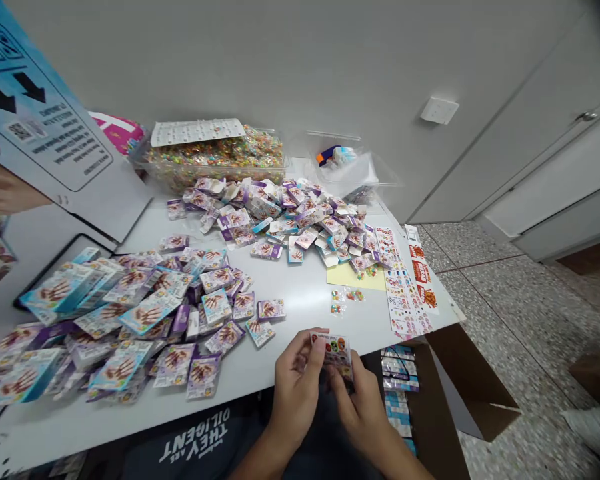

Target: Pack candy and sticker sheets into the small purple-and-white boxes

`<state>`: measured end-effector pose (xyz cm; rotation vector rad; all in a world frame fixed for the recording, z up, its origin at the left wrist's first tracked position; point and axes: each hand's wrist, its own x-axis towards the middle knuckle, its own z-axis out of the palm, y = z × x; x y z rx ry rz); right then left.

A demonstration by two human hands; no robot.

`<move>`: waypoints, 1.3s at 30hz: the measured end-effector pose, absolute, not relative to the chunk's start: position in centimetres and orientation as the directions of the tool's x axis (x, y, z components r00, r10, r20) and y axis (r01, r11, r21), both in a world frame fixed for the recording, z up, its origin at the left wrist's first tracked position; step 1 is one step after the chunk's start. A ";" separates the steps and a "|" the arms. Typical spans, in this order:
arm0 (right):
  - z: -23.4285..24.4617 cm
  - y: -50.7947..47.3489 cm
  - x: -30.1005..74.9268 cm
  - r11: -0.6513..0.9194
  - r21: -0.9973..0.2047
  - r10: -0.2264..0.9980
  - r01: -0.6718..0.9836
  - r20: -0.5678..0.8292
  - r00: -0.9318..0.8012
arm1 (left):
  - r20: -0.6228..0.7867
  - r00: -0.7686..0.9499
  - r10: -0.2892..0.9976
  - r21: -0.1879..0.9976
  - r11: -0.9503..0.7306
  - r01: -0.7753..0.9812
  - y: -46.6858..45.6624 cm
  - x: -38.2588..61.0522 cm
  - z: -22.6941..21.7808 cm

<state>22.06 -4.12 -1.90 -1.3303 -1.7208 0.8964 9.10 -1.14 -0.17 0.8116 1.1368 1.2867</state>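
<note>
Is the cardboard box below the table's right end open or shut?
Open: the cardboard box has a flap spread outward, and blue-and-white packs show inside.

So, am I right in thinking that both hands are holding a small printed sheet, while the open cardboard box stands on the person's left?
Not quite: the head view shows the open cardboard box on the person's right. The rest holds: the left hand and right hand are both holding a small printed sheet.
</note>
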 end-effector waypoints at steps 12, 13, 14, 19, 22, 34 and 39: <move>-1.1 -3.5 22.1 -0.113 -0.990 0.932 0.079 -0.134 -0.338 | -0.199 0.142 0.970 0.790 0.245 -0.562 -1.8 8.3 -1.3; -1.3 -3.6 22.1 -0.142 -0.988 0.940 0.054 -0.152 -0.304 | -0.171 0.164 0.972 0.823 0.232 -0.519 -1.9 8.1 -1.3; -1.6 -3.6 22.0 -0.165 -0.985 0.952 0.043 -0.171 -0.255 | -0.130 0.179 0.975 0.874 0.198 -0.443 -1.9 8.0 -1.1; -3.1 -3.6 22.2 -0.155 -0.987 0.981 0.039 -0.158 -0.114 | 0.113 0.374 0.920 0.990 -0.138 0.040 -1.7 7.4 0.3; -3.7 -3.3 22.7 -0.041 -0.983 0.998 0.179 -0.048 -0.036 | 0.088 0.501 0.861 0.916 -0.267 0.299 -1.5 7.3 0.6; -2.6 -3.8 25.6 0.288 -0.834 0.941 0.471 0.154 -0.302 | -0.171 0.469 0.866 0.693 -0.233 0.682 -0.2 5.9 0.1; -4.0 -2.9 25.0 0.207 -0.896 0.978 0.394 0.197 -0.065 | -0.190 0.270 0.944 0.637 -0.091 0.766 0.6 7.0 -0.5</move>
